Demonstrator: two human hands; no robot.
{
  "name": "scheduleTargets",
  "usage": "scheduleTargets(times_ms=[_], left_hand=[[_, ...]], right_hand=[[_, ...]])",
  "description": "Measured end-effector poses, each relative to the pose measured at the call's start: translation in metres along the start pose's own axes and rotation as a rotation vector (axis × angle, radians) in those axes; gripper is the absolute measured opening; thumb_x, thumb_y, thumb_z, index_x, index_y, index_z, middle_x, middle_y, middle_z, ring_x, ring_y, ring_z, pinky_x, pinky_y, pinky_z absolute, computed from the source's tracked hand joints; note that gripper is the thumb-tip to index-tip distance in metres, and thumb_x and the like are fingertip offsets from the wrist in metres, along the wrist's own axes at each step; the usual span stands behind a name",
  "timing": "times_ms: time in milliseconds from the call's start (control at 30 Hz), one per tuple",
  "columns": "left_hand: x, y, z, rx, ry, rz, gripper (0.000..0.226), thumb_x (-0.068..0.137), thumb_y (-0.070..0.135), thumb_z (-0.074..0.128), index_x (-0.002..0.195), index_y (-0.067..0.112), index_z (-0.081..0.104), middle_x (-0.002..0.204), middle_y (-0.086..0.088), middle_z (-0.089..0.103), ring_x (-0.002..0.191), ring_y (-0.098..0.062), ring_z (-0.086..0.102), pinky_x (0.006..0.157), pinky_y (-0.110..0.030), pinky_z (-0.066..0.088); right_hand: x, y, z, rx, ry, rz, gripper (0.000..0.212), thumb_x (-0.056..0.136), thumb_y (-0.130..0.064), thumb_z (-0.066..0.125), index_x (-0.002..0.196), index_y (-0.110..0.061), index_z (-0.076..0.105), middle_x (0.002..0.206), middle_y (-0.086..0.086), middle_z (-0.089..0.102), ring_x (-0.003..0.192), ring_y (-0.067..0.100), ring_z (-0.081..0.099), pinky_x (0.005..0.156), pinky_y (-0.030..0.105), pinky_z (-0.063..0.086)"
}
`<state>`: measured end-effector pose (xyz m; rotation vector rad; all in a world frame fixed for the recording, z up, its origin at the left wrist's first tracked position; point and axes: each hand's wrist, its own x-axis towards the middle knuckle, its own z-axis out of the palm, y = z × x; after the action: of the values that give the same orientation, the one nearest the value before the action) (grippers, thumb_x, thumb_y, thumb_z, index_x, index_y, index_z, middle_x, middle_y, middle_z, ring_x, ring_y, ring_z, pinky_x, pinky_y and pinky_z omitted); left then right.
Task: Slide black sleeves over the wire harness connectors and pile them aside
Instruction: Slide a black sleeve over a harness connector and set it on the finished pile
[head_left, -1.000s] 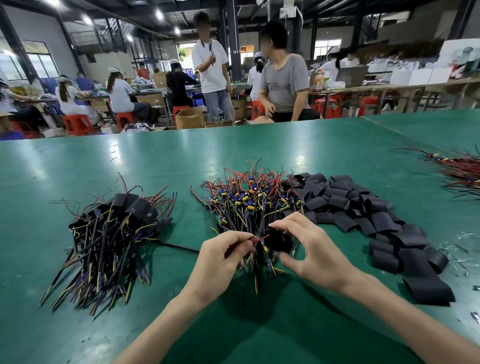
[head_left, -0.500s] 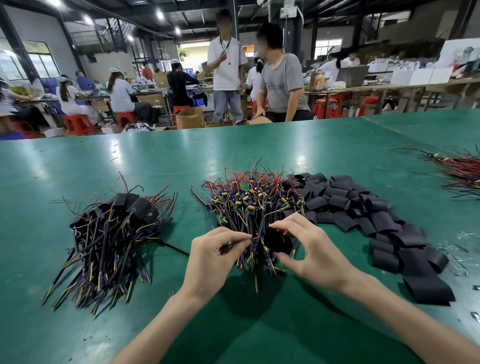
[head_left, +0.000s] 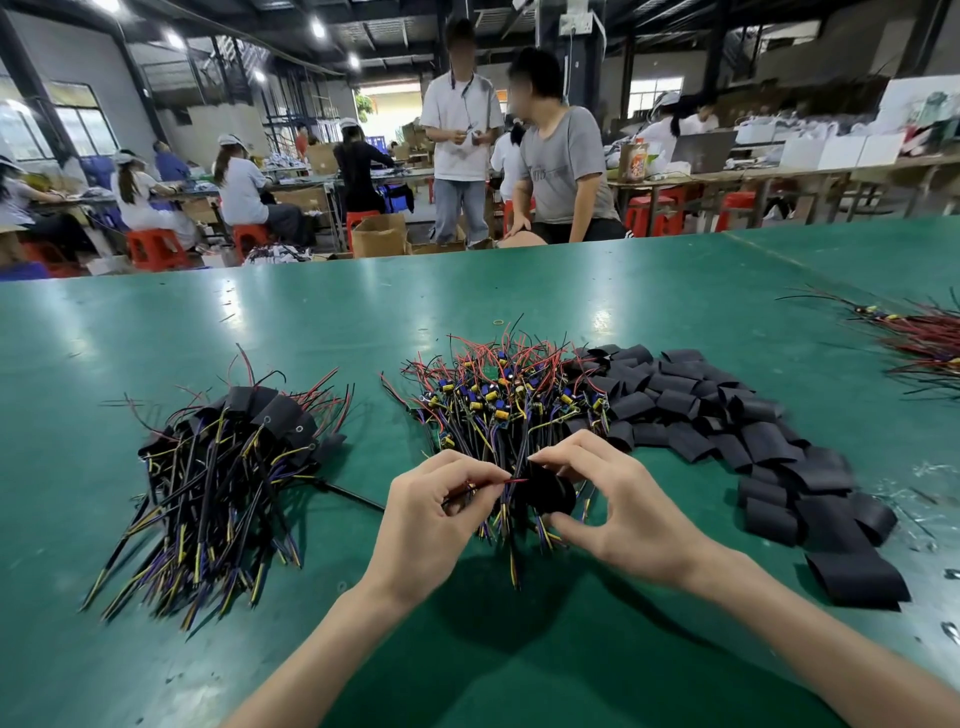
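The left hand (head_left: 430, 515) hides most of its harness (head_left: 469, 488); the right hand (head_left: 621, 512) covers part of the sleeve (head_left: 546, 492); the red bundle (head_left: 927, 340) runs off the right edge; both forearms (head_left: 293, 667) are cut off below.

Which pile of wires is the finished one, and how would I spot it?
Look at the big green table. Of the heaps lying in front of the person, the finished pile is the one farthest left. Its wires wear black sleeves at the top, unlike the middle heap, whose blue and yellow parts show bare.
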<state>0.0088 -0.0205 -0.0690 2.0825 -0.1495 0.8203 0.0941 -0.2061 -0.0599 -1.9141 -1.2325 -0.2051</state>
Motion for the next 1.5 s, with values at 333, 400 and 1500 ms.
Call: scheduleTargets(times_ms=[333, 400, 1500], left_hand=[[-0.003, -0.003, 0.001, -0.016, -0.042, 0.034, 0.024, 0.082, 0.013, 0.069, 0.087, 0.034, 0.058, 0.078, 0.012, 0.064, 0.060, -0.006, 0.057, 0.057, -0.021, 0.048], [-0.003, -0.003, 0.000, -0.012, -0.016, 0.060, 0.024, 0.082, 0.014, 0.069, 0.088, 0.034, 0.058, 0.077, 0.013, 0.063, 0.060, -0.005, 0.057, 0.057, -0.016, 0.045], [-0.003, 0.002, 0.002, 0.027, -0.091, 0.074, 0.042, 0.086, 0.010, 0.066, 0.107, 0.039, 0.046, 0.086, 0.011, 0.060, 0.058, -0.009, 0.051, 0.056, -0.019, 0.046]], right_hand=[[-0.001, -0.004, 0.002, -0.029, -0.025, -0.034, 0.044, 0.076, -0.007, 0.072, 0.118, -0.015, 0.062, 0.102, -0.007, 0.054, 0.095, 0.006, 0.054, 0.088, 0.017, 0.042], [-0.001, -0.004, 0.002, -0.049, -0.018, -0.029, 0.044, 0.077, -0.008, 0.071, 0.119, -0.015, 0.062, 0.102, -0.007, 0.054, 0.095, 0.006, 0.053, 0.088, 0.018, 0.042], [-0.004, -0.006, 0.004, -0.109, -0.037, -0.091, 0.041, 0.076, -0.009, 0.071, 0.117, -0.011, 0.064, 0.102, -0.003, 0.056, 0.094, 0.010, 0.054, 0.086, 0.023, 0.045]])
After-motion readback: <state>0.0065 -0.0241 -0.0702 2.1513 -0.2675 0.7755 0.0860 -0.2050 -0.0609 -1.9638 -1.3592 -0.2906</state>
